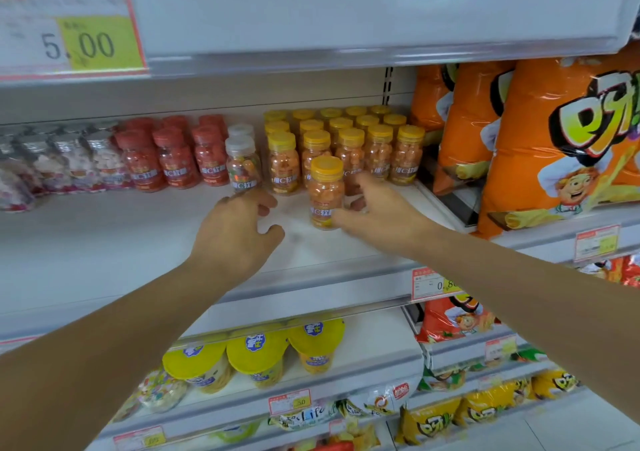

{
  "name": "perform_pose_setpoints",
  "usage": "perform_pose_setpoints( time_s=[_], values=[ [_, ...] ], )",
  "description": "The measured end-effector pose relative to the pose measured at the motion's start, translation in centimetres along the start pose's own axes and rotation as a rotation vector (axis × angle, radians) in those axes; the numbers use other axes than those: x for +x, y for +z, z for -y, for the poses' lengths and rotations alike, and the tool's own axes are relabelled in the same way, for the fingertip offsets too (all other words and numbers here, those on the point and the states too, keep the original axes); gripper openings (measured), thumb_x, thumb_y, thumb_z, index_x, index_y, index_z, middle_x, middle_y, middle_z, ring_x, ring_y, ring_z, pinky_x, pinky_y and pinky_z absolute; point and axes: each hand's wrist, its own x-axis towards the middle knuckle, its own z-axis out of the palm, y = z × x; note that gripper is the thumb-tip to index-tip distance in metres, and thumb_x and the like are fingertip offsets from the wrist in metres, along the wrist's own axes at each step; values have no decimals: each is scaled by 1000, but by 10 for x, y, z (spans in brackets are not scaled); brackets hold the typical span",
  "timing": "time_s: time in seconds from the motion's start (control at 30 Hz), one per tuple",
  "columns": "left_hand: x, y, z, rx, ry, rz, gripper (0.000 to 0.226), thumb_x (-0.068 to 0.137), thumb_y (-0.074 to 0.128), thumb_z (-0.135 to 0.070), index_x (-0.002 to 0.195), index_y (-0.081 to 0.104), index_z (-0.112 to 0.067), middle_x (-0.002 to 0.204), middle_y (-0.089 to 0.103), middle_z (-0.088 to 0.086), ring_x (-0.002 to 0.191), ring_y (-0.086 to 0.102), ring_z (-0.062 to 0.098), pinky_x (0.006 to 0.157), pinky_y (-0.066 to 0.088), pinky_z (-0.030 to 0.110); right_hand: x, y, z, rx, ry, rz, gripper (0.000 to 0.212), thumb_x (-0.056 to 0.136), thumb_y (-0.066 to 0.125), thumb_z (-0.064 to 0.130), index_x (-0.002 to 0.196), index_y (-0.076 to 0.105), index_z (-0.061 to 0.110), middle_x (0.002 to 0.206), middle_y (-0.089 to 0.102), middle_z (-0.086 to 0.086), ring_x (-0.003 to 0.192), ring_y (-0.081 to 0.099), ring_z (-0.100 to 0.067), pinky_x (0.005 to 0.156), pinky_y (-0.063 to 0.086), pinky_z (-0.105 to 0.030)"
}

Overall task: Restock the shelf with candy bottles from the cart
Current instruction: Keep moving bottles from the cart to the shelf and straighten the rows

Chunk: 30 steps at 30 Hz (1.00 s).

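Hands reach over the shelf [104, 243]: the left hand [239, 229] is loose and holds nothing, to the left of the candy bottle [325, 187]. The right hand [377, 211] wraps its fingers [363, 182] round this upright bottle. Just beyond the fingertips stands the yellow-capped row [349, 153], where I judge it should go.

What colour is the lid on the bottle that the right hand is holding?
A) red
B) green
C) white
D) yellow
D: the bottle that the right hand grips on the shelf has a yellow lid on top.
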Motion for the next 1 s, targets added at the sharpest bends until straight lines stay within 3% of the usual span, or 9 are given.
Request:
perform_pose_setpoints(
  time_s=[0.07,0.23,0.43,0.57,0.67,0.77,0.87,1.0],
  values=[
    [-6,-5,8,59,4,66,36,92,59,-30,125,61,-18,129,61,-2,120,53,20,100,40,32,4,9,4,-15,-23,15,37,83,74,26,111,49,23,104,59,8,94,57,-10,83,46,-28],
    [-14,-7,14,105,18,200,47,96,46,-45,139,50,-26,152,37,-9,138,37,14,109,26,26,10,12,3,-130,10,-93,44,79,78,31,113,52,18,108,64,0,100,59,-19,89,49,-38],
    [-16,-8,13,119,40,256,49,100,40,-43,145,41,-25,157,26,-6,143,28,14,113,20,26,5,-7,-10,-220,128,-249,43,81,76,27,115,57,9,114,66,-11,106,60,-29,89,48,-39],
    [-18,-8,9,162,68,261,49,101,36,-42,146,39,-24,158,25,-3,144,26,17,115,21,29,-2,-18,-17,-157,240,-332,65,82,75,25,129,38,1,121,59,-13,113,57,-32,84,45,-34],
    [-22,-4,1,169,105,283,49,101,33,-45,147,37,-28,159,21,-5,146,20,14,117,16,28,-22,-16,-14,-101,211,-403,55,86,70,27,121,34,3,115,49,-13,107,54,-31,78,38,-32],
    [-24,1,-8,186,117,316,52,101,30,-49,149,32,-30,160,18,-7,147,15,13,117,12,27,-48,-9,-4,-257,167,-292,37,92,59,28,122,41,17,118,42,-11,110,48,-31,90,41,-37],
    [-24,3,-9,195,112,304,52,101,30,-49,149,32,-30,160,19,-5,147,15,14,116,13,27,-49,-3,8,-432,234,-92,45,98,44,46,140,38,34,130,40,-12,121,42,-33,106,33,-45],
    [-26,2,-9,184,103,293,51,100,31,-49,148,34,-31,159,21,-7,147,16,13,116,15,28,-27,-4,8,-600,343,17,52,98,30,57,148,29,40,146,33,-14,134,32,-34,109,25,-45]
  ],
)
